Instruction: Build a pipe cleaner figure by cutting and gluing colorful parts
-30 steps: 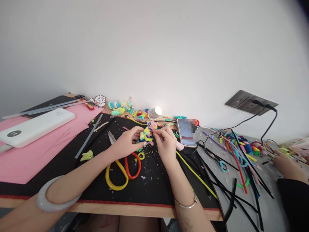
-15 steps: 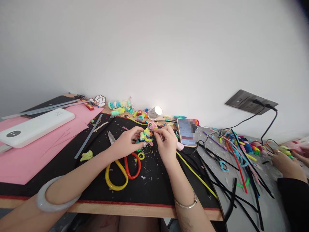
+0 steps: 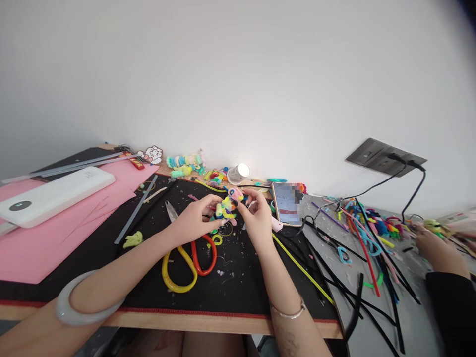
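A small figure (image 3: 225, 208) of multicoloured fuzzy pipe cleaners, with a pink top, is held up over the black mat (image 3: 238, 292). My left hand (image 3: 199, 216) is closed round its left side, fingers partly hidden behind it. On the figure's other side my right hand (image 3: 257, 215) has its thumb pressed near the pink top; its fingertips are partly hidden. Beneath my left hand lie scissors (image 3: 180, 282) with one yellow and one red handle, blades pointing away. A small yellow ring (image 3: 217, 240) rests near the red handle.
A white power bank (image 3: 55, 193) lies on pink sheets (image 3: 33, 253) at left. A paper cup (image 3: 238, 173) and a phone (image 3: 288, 204) stand along the wall. Black pipe cleaners (image 3: 357, 297) spread over the grey surface at right, near a co-worker's hand (image 3: 439, 250).
The figure has turned slightly, showing more of its pink top. My right thumb and fingers have shifted and spread a little. My left hand stays nearly still; the co-worker's hand moved slightly.
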`<action>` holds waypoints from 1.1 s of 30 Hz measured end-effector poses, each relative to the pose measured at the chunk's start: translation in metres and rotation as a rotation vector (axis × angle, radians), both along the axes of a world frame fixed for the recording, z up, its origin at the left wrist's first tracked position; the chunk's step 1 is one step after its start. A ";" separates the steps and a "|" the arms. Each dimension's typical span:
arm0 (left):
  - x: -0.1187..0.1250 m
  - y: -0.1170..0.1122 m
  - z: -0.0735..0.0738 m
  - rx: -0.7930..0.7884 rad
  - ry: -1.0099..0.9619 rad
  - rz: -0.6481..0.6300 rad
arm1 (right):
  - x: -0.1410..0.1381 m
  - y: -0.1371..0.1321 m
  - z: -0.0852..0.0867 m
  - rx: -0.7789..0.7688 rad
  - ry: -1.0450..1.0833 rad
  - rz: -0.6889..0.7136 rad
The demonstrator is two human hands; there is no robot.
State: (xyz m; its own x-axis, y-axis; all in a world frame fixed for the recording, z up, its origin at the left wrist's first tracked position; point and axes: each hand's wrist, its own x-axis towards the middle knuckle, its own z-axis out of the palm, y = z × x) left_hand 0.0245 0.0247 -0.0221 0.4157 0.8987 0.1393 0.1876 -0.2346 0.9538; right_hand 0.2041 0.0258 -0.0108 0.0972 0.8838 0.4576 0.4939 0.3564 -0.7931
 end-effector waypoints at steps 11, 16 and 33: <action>0.000 0.001 -0.001 -0.002 0.033 0.009 | -0.001 0.000 0.003 -0.078 0.087 0.042; -0.001 0.001 0.000 -0.003 0.030 -0.004 | -0.002 -0.001 0.002 -0.087 0.077 0.043; 0.000 -0.001 0.009 -0.371 -0.375 -0.118 | -0.001 0.000 -0.001 -0.053 0.369 0.133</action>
